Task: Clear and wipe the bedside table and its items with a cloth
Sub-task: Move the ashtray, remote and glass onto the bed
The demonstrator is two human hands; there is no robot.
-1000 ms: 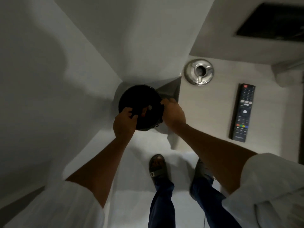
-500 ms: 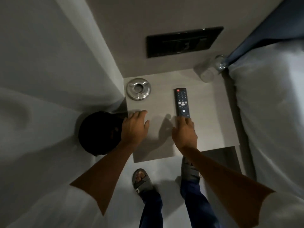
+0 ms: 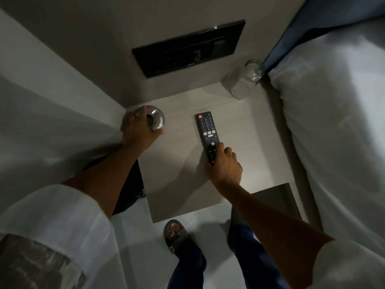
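The pale bedside table [image 3: 179, 184] fills the middle of the view. A shiny metal ashtray [image 3: 156, 119] sits at its back left corner, and my left hand [image 3: 137, 130] is closed over its left rim. A black remote control [image 3: 206, 132] lies lengthwise in the middle of the table. My right hand [image 3: 225, 165] grips the remote's near end, thumb on top. An upturned clear glass [image 3: 243, 82] stands at the back right corner. No cloth is visible.
A black round bin [image 3: 133, 184] stands on the floor left of the table, partly behind my left forearm. A white-sheeted bed [image 3: 337, 132] runs along the right. A dark switch panel [image 3: 187, 49] is set in the wall behind. White curtain hangs at left.
My left hand moved from the table's front left up onto the ashtray. My right hand slid further over the remote's near end and closed on it.
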